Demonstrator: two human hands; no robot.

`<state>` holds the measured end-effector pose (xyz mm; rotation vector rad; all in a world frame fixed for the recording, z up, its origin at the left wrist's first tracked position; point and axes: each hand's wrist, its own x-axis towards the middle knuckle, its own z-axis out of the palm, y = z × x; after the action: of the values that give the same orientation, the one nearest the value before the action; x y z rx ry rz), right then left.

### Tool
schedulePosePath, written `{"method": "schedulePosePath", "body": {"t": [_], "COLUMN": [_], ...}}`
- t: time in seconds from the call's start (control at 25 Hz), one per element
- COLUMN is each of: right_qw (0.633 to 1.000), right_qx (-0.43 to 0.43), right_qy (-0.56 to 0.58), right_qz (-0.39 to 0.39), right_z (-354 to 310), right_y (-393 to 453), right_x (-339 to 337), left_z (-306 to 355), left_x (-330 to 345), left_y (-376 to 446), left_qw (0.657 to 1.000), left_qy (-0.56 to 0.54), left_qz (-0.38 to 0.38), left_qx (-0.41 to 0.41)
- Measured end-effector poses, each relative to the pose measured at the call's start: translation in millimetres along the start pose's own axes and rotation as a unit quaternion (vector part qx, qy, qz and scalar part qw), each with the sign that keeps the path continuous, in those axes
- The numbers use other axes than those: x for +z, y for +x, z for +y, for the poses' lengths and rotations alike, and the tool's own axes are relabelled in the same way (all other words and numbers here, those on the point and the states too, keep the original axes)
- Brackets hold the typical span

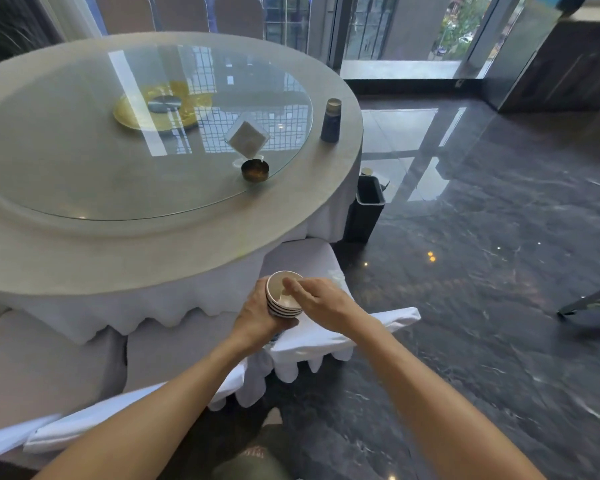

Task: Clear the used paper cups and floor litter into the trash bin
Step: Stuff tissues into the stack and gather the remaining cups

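Observation:
A stack of several nested paper cups [282,295], white inside with dark rims, is tilted in front of me over a covered chair seat. My left hand [257,315] is wrapped around the stack from below and the left. My right hand [317,299] rests on the rim of the top cup, its fingertips reaching inside. One dark upside-down paper cup [330,121] stands on the round table's right edge. A dark square trash bin [366,209] sits on the floor just beside the table's right side, its mouth open. No floor litter shows clearly.
The round table [167,244] carries a glass turntable, a napkin holder [246,138] and a small dark ashtray [254,170]. White-covered chairs [49,358] stand close on my left and in front. Glossy dark marble floor [482,271] stretches to the right. A metal stand leg [589,301] pokes in at far right.

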<state>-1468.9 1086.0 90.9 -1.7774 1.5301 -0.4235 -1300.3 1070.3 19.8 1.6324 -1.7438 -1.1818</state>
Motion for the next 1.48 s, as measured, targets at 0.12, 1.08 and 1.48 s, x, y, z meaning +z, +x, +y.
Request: {"method": "schedulePosePath", "body": {"t": [0.12, 1.08, 1.48], "right_qw": [0.999, 0.959, 0.923], "right_qx": [0.011, 0.148, 0.015], "right_qy": [0.014, -0.203, -0.299], "right_qz": [0.041, -0.134, -0.242], "right_z": [27.0, 260.3, 344.3], "right_y": [20.8, 220.6, 298.6], "right_x": [-25.0, -111.1, -76.3], "left_z": [1.1, 28.0, -4.0], "left_x": [16.6, 120.9, 188.1], "left_y": [25.5, 210.1, 238.0], "left_qw": [1.000, 0.979, 0.951], "left_qy": [0.001, -0.102, -0.104], "left_qz": [0.012, 0.101, 0.184], "left_qx": [-0.017, -0.142, -0.228]}}
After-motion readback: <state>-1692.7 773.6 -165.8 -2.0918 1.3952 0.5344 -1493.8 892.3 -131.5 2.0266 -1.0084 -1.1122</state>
